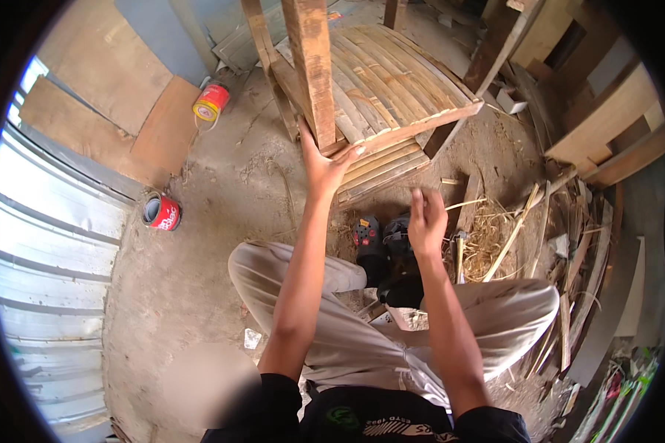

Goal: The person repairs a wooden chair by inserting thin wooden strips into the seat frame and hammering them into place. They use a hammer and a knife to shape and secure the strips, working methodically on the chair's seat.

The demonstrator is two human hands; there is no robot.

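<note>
In front of me stands a wooden frame with a slatted bamboo top (395,81) and a lower slatted shelf (384,171). My left hand (325,168) grips its near left corner, at the foot of the upright wooden post (312,70). The thumb lies toward the front rail (421,125); the other fingers reach up behind the post, partly hidden. My right hand (427,224) is raised over my feet, apart from the frame, with its fingers closed together. A thin pale strip (467,204) shows beside it; whether the fingers hold anything is hidden.
Two red paint cans, one upper left (213,100) and one lower (162,213), stand on the dirt floor. Corrugated metal sheeting (52,273) runs along the left. Shavings (488,240) and scrap wood (580,273) lie to the right. My dark clogs (368,232) are below the frame.
</note>
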